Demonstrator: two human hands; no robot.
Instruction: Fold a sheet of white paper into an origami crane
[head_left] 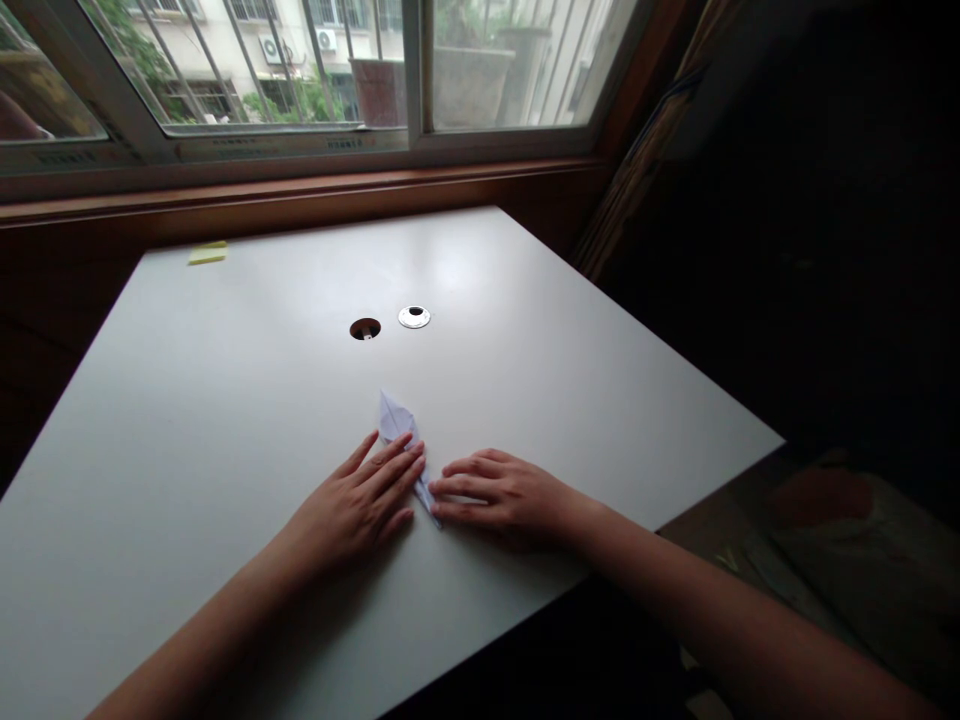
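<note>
Containers, from left to right: a round hole (355,325) through the white table (247,400), in which I make out a small pale piece (367,336); beyond the window (420,70), a reddish-brown pot (379,95), its contents unclear to me; and, right of it behind hazy glass, a greyish pot (469,92) with greenery showing above its rim.

Tabletop, from left to right: a yellow slip (208,253) lies at the far left edge. The left hand (366,490) rests palm down, fingers spread, their tips covering the middle of a folded white paper (397,415). The paper lies obliquely on the table between both hands, its broad pointed end projecting far of the left fingertips, its narrow end running near and right. A pierced disc (405,319) lies just right of the hole. The right hand (501,495) curves, fingers slightly parted, tips at the paper's narrow end; its thumb is hidden, so I cannot tell whether it pinches.
</note>
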